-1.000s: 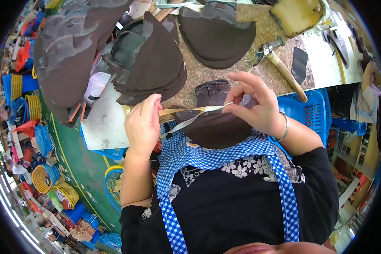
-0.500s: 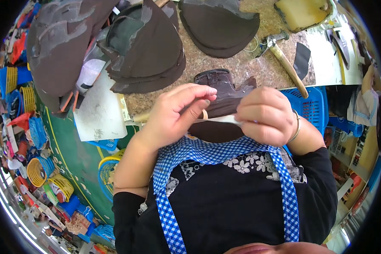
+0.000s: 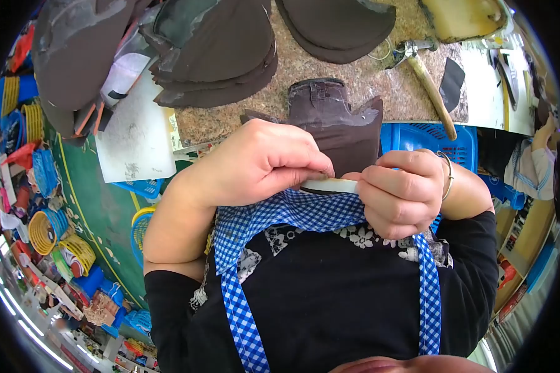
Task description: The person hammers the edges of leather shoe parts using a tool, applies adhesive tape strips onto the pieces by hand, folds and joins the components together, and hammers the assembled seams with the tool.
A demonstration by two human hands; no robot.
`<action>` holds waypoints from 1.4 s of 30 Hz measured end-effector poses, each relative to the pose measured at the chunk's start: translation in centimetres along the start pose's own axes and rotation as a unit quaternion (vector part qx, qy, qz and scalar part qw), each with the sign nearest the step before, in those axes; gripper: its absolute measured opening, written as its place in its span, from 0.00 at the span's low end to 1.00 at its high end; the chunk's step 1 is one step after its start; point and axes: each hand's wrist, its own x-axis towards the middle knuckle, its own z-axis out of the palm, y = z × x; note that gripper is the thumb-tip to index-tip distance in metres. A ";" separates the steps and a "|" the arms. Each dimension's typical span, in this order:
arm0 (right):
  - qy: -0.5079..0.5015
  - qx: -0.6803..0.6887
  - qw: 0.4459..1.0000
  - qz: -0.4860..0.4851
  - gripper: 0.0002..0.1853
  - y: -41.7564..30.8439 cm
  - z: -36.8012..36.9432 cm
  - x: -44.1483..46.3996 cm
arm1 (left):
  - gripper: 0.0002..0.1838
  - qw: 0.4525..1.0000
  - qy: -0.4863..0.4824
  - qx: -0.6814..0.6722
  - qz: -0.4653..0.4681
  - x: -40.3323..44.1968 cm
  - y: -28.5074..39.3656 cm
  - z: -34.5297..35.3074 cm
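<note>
My left hand (image 3: pixel 264 163) is closed, with thumb and fingertips pinching one end of a short white strip (image 3: pixel 337 185). The other end of the strip runs into my right hand (image 3: pixel 401 194), whose fingers are curled around it. Behind the strip lies a dark brown piece (image 3: pixel 336 121), with its upper part on the stone slab and its lower edge near my apron. The strip sits along that lower edge; whether it is attached there I cannot tell.
Brown piece stacks (image 3: pixel 214 56) lie on the stone slab (image 3: pixel 230 121). A hammer (image 3: pixel 430 87), a black scrap (image 3: pixel 452 84) and a yellowish container (image 3: pixel 463 17) are at the right. A blue basket (image 3: pixel 429 140) sits below the table edge, and a white board (image 3: pixel 137 133) lies left.
Both hands came down and closer together, fingers now closed on the strip. The tan and white loose strips between them earlier show only as a short length. The view shifted downward.
</note>
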 end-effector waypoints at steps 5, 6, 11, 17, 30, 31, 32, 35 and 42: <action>-0.012 0.020 0.999 0.028 0.03 -0.1 -0.1 -0.1 | 0.09 0.993 0.030 0.101 0.060 -0.1 0.0 0.8; -0.012 0.019 0.999 0.029 0.03 -0.1 -0.1 -0.1 | 0.09 0.993 0.030 0.101 0.060 -0.2 0.2 0.9; -0.041 0.039 0.997 0.055 0.05 0.0 -0.1 0.1 | 0.09 0.966 0.034 0.257 0.009 -0.1 1.4 1.1; -0.034 0.076 0.992 0.098 0.06 -0.1 0.2 0.4 | 0.06 0.954 0.217 0.201 -0.046 -1.1 0.1 1.9; -0.013 0.138 0.974 0.180 0.13 0.2 1.6 0.7 | 0.63 0.918 0.384 0.078 0.059 -1.6 -3.3 4.1; -0.004 0.150 0.971 0.188 0.12 0.1 1.4 0.9 | 0.63 0.918 0.383 0.079 0.061 -2.0 -3.1 3.4; -0.003 0.148 0.971 0.187 0.12 0.0 1.2 1.0 | 0.59 0.928 0.325 0.174 0.053 -2.6 -2.4 1.8; 0.005 0.227 0.942 0.247 0.10 -0.2 0.4 1.2 | 0.29 0.986 0.111 0.125 0.023 -2.3 -2.2 0.9; 0.081 0.166 0.862 0.472 0.13 0.3 -0.3 1.6 | 0.06 0.974 0.136 -0.006 -0.183 -2.4 -0.2 1.2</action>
